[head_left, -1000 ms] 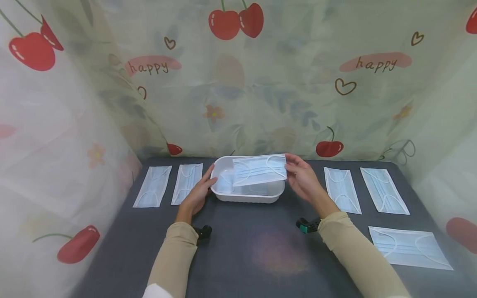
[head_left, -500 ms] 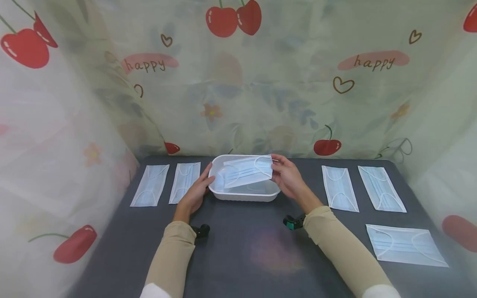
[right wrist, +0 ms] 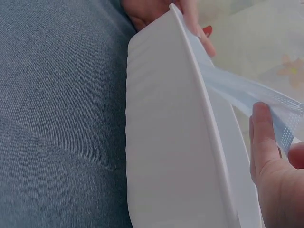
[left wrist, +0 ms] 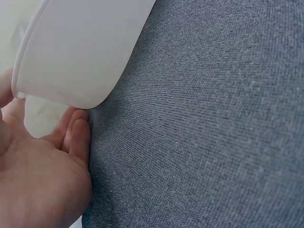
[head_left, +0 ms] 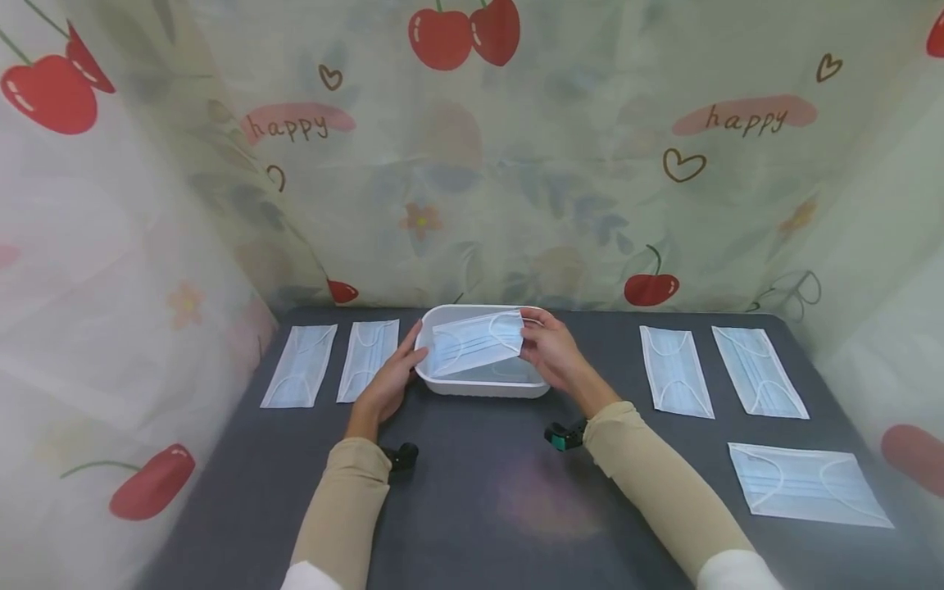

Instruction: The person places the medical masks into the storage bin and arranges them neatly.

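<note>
A white plastic tub [head_left: 483,389] stands on the dark table near its back edge. My left hand [head_left: 387,385] holds the tub's left end, thumb over the rim and fingers along the outer wall; the left wrist view shows fingertips beside the tub's lower corner [left wrist: 90,90]. My right hand [head_left: 556,352] pinches the right end of a pale blue face mask [head_left: 475,342] between thumb and fingers. The mask slants over the tub's opening, its left end lower, dipping inside the rim. In the right wrist view, the mask [right wrist: 232,88] crosses above the rim.
Two flat face masks lie left of the tub, an outer one [head_left: 298,366] and an inner one [head_left: 367,360]. On the right are two upright masks [head_left: 677,373] [head_left: 760,373] and a sideways mask [head_left: 810,485] nearer the front. A printed curtain [head_left: 472,188] surrounds the table [head_left: 472,492].
My right hand has moved left with the mask, bringing it further over the tub and lowering its left end. The left hand stays on the tub's end.
</note>
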{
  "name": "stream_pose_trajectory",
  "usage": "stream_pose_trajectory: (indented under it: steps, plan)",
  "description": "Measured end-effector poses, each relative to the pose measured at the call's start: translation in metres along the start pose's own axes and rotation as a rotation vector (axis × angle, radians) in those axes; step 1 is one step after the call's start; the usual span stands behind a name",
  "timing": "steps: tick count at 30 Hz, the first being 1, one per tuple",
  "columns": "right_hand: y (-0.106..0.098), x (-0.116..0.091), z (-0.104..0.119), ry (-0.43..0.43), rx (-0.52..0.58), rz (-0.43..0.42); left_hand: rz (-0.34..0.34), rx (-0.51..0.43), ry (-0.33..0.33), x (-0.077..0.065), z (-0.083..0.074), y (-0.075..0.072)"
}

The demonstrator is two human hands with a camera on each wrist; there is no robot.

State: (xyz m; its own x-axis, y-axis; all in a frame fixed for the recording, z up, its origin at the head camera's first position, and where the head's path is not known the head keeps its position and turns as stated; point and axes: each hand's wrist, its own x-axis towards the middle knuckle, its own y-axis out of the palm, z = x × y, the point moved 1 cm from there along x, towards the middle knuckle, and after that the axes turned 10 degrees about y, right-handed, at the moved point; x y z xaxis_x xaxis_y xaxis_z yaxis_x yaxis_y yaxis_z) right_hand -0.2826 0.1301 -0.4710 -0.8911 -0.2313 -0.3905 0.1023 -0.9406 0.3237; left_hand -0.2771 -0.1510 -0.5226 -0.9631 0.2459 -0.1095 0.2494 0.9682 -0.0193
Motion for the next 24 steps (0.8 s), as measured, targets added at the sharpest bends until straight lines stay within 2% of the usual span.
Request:
stream_pose_trajectory:
  steps: [14,24]
  plan:
    - [0.01,0.012,-0.006,0.009,-0.042,0.027,-0.005,0.006,-0.016,0.001,0.0,0.0]
    - [0.011,0.011,-0.006,0.012,-0.198,0.046,0.002,0.001,0.003,-0.001,-0.002,-0.001]
